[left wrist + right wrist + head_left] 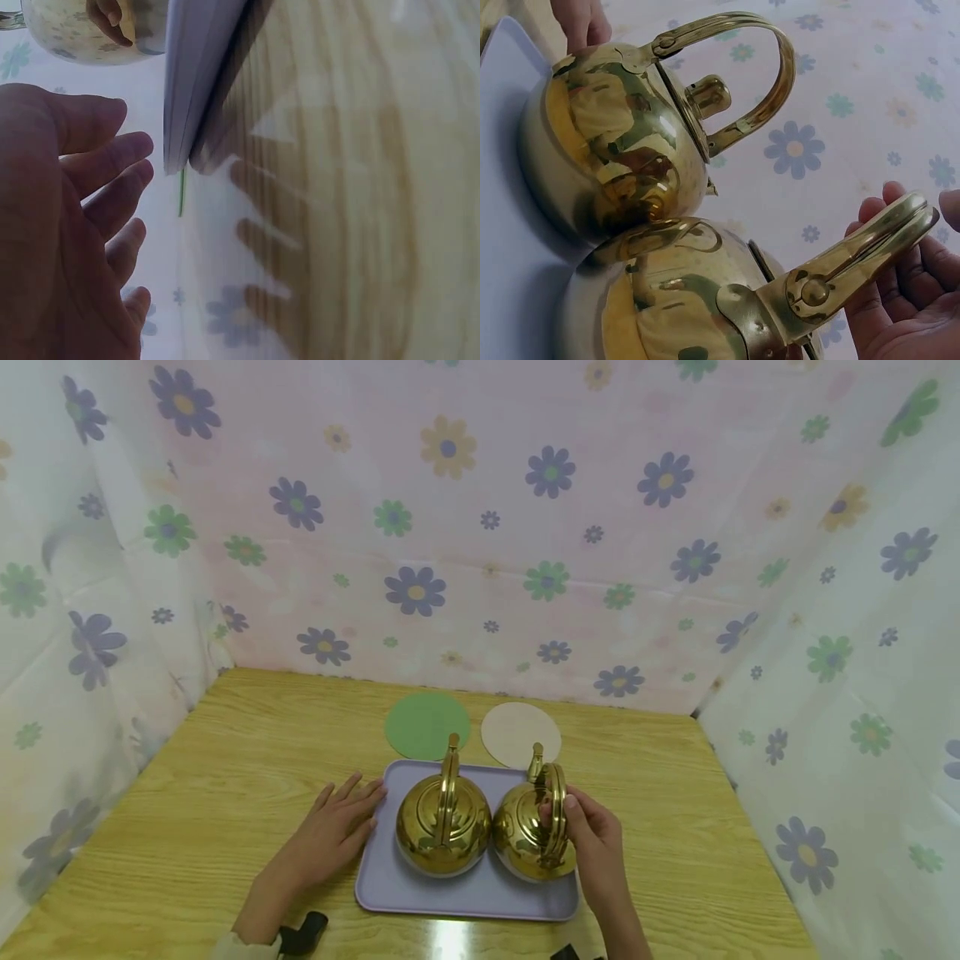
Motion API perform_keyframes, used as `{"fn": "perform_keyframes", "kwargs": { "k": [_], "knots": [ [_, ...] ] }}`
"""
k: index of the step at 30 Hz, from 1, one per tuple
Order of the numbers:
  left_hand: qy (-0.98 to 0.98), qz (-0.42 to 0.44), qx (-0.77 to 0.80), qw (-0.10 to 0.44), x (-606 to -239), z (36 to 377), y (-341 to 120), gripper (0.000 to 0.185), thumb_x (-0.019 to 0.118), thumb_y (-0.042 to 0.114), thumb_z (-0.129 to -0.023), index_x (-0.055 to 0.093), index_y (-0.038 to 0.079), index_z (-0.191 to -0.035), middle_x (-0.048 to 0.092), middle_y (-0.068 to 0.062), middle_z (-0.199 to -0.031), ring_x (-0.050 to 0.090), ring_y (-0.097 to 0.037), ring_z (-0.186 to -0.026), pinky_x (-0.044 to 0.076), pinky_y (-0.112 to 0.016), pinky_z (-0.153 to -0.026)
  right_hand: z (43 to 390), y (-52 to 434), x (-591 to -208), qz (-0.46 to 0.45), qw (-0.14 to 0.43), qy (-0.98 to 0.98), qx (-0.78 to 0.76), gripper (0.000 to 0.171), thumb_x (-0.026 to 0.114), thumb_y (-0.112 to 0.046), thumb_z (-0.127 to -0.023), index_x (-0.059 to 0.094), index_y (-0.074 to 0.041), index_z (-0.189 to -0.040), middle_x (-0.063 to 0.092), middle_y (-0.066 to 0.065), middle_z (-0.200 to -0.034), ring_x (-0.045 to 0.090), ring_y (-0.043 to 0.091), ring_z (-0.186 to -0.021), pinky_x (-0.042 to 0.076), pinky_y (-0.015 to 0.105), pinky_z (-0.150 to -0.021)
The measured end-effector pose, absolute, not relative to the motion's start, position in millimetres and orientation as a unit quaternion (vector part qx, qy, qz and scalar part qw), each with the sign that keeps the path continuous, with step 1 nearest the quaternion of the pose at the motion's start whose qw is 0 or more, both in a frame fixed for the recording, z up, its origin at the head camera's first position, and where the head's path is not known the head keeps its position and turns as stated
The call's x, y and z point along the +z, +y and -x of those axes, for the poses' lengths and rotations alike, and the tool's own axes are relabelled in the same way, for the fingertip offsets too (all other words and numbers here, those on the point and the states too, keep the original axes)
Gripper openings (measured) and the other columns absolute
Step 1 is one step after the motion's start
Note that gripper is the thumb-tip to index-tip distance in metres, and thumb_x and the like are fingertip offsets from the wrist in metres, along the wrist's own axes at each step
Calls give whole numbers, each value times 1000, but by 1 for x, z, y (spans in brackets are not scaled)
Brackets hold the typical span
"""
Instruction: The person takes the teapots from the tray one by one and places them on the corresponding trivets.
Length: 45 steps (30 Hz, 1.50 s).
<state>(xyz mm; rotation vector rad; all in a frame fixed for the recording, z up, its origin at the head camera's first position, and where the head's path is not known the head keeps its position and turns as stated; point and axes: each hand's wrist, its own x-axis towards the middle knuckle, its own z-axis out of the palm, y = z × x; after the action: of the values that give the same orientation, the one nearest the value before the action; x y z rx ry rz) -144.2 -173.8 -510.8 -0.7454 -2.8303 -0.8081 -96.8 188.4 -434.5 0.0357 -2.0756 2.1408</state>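
Observation:
Two shiny gold kettles sit side by side on a lavender tray (465, 900). The left kettle (442, 827) has its arched handle upright. On the right kettle (525, 835), the handle (862, 259) leans to the right. My right hand (600, 839) holds that handle, which lies between thumb and fingers in the right wrist view. My left hand (333, 831) lies with fingers spread at the tray's left edge. The left wrist view shows this hand (67, 202) beside the tray's side wall (191, 82); whether the fingertips touch it is hard to tell.
Behind the tray, a green round mat (427, 725) and a cream round mat (520, 733) lie on the wood-grain table (247, 752). A flower-print curtain (480, 535) encloses the table at the back and both sides. Both kettle spouts point toward the mats.

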Motion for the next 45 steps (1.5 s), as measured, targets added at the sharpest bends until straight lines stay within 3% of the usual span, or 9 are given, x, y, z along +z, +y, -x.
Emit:
{"fn": "perform_keyframes", "kwargs": {
  "k": [7,14,27,35,45],
  "knots": [
    [-927,242,-285,26,-513,147,-174,46,61,20,-102,57,5,-145,48,-12,-155,32,-47,-148,15,-73,-117,99,190,-434,-3,51,-677,735,46,52,-17,-107,52,22,-131,76,7,-92,73,11,-84,61,26,-80],
    [-915,243,-321,14,-519,150,-174,46,60,21,-102,56,3,-145,46,-14,-156,31,-49,-148,13,-74,-116,99,191,-433,-1,38,-669,742,43,53,-14,-107,52,23,-130,73,-1,-88,71,7,-82,60,24,-80],
    [-897,256,-360,16,-528,149,-179,46,57,18,-103,54,2,-146,45,-17,-156,31,-53,-145,13,-78,-112,99,192,-432,-1,24,-659,752,47,53,-16,-107,49,24,-131,74,4,-98,71,7,-85,60,23,-80],
    [-894,256,-366,24,-531,149,-177,47,58,19,-103,54,2,-146,45,-18,-156,30,-53,-146,12,-78,-112,100,192,-432,-5,30,-652,757,46,54,-14,-106,50,26,-130,72,5,-90,68,7,-81,60,23,-75],
    [-893,252,-370,43,-538,149,-177,46,58,18,-102,55,3,-146,46,-16,-156,33,-51,-145,13,-76,-113,100,185,-432,37,41,-656,753,44,57,-15,-105,54,19,-131,72,7,-99,65,6,-77,59,21,-72]
  ]
}}
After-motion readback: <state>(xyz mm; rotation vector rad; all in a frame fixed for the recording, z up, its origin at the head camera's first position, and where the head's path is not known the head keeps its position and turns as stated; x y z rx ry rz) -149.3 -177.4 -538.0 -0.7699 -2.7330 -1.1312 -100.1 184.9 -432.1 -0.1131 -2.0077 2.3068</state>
